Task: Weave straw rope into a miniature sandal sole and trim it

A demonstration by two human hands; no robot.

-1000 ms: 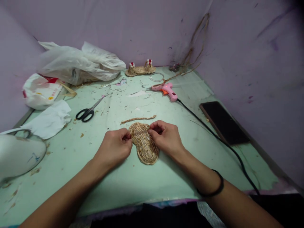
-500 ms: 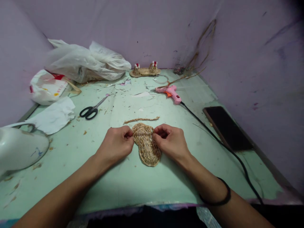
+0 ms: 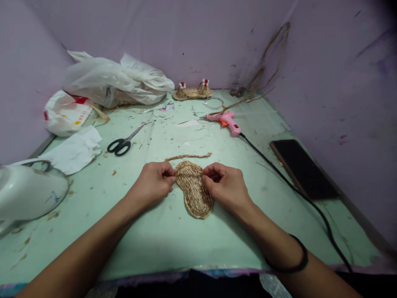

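Observation:
A small woven straw sole (image 3: 197, 198) lies flat near the middle of the green table, its wider end away from me. A thin braided strand crosses that wider end, between my hands. My left hand (image 3: 159, 180) pinches at the sole's left edge, fingers closed. At the right edge, my right hand (image 3: 225, 182) pinches in the same way, thumb and forefinger together. What exactly the fingertips hold, strand or edge, is too small to tell. Just beyond the sole lies a short braided straw piece (image 3: 189, 156).
Black-handled scissors (image 3: 119, 146), white paper (image 3: 76, 151) and a white rounded object (image 3: 34, 192) are left. A pink glue gun (image 3: 228, 121), its black cord (image 3: 285, 186) and a phone (image 3: 304, 169) are right. Behind are plastic bags (image 3: 114, 80) and a beaded straw piece (image 3: 192, 93).
The whole view has shifted slightly, so everything appears a little further right. Both hands keep their pinch at the sole's edges.

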